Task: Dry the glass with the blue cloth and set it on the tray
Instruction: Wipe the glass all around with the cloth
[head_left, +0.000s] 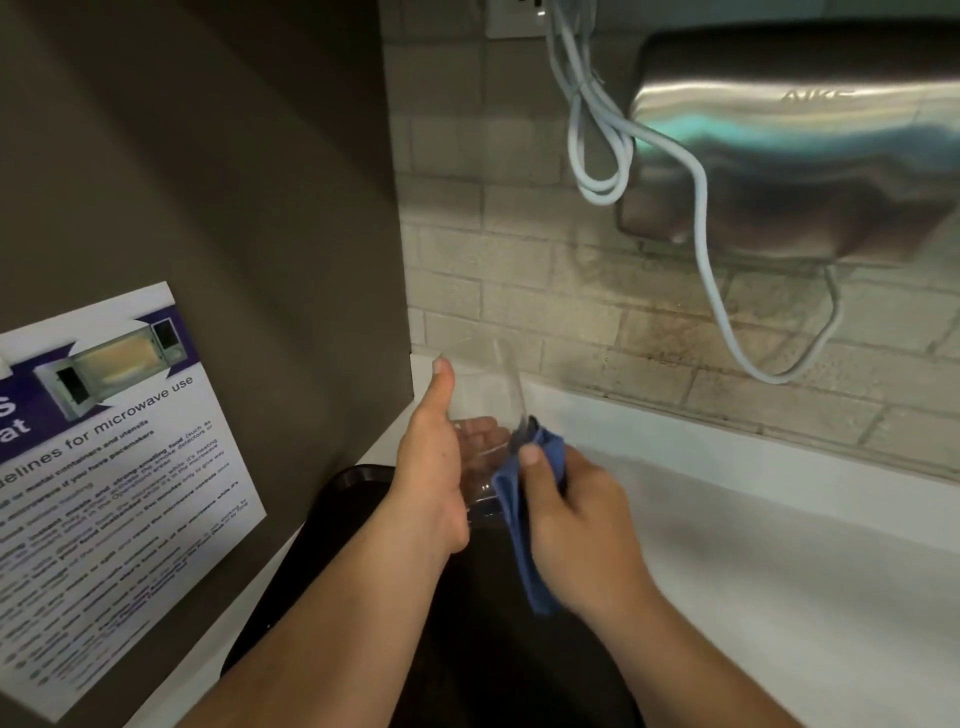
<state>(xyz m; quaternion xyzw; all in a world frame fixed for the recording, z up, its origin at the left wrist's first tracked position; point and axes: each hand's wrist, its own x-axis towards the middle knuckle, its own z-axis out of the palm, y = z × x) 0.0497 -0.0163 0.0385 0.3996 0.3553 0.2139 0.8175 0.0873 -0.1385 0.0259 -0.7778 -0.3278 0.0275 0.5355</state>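
Right now the left hand (434, 478) has its grip closed around the lower part of the glass (485, 415), thumb stretched up along the near wall and fingers showing through the clear side, so the glass is held in the air, tilted with its mouth away from the person. Against its right side the right hand (569, 512) pinches the blue cloth (514, 499), thumb pressing a bunched fold onto the wall while the loose tail hangs down past the palm. By the look of it, the drying step is in hand and the outside is being rubbed; whether the inside has been wiped cannot be told. Directly beneath both hands lies the dark tray (358, 480) on the white counter (779, 545), its far rim showing just left of the left wrist. Next, the cloth needs to come off the glass, and the left hand must turn the glass level and lower it onto the tray without knocking it. Both forearms reach forward from the bottom edge, converging, wrists slightly bent inward toward each other.
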